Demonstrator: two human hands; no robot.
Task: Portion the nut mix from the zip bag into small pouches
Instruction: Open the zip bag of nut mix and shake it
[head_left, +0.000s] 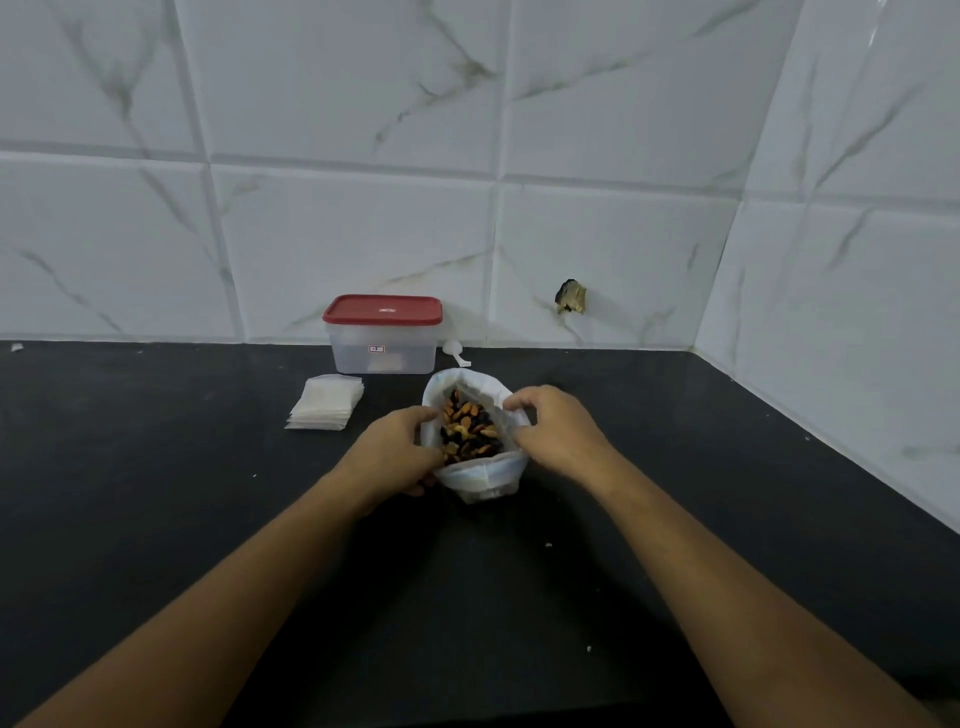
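Dim, cool, even light; slightly soft picture.
Weak shadows on the black bench before the red-lidded box; tile lines bow far from it.

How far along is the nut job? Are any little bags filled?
Only the start is done: the zip bag stands open, holding nut mix. Right now the left hand and right hand hold its rim. All the filling is left: the small pouches lie stacked flat, looking empty.
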